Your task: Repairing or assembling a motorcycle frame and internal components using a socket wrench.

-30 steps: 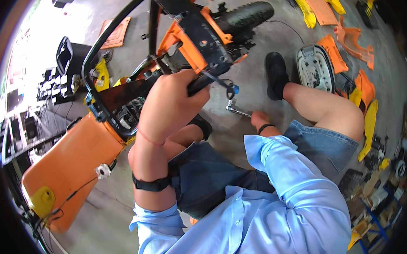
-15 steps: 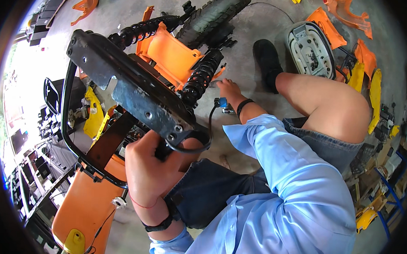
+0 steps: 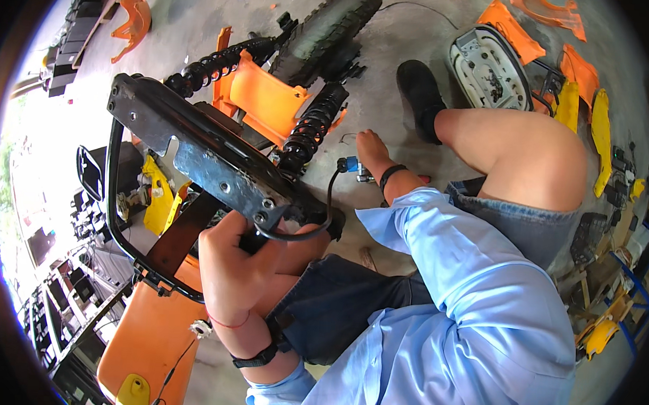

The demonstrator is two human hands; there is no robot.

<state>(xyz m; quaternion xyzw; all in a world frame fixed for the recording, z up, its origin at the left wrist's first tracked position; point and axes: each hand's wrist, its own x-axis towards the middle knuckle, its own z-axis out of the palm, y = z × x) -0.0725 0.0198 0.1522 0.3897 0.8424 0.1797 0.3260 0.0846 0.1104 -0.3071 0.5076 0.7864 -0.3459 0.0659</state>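
Note:
My left hand is wrapped round the lower end of a black metal frame, just under two bolts and beside a bent black cable. The fingertips are hidden behind the frame. Low over the floor, right of a black coil-spring shock absorber, my right hand has its fingers curled in. What they hold, if anything, I cannot make out. A thin wire-like piece lies near its fingertips. Close by the right wrist is a small blue and silver fitting, where the black cable appears to end.
An orange plastic panel sits between two shock absorbers, with a knobbly tyre beyond. A long orange piece stands lower left. At the upper right lie a grey-white oval housing and orange and yellow panels. Clutter lines the left side.
My right hand has drawn its fingers in from a more stretched pose. The left hand keeps its grip on the frame. The whole view has shifted slightly.

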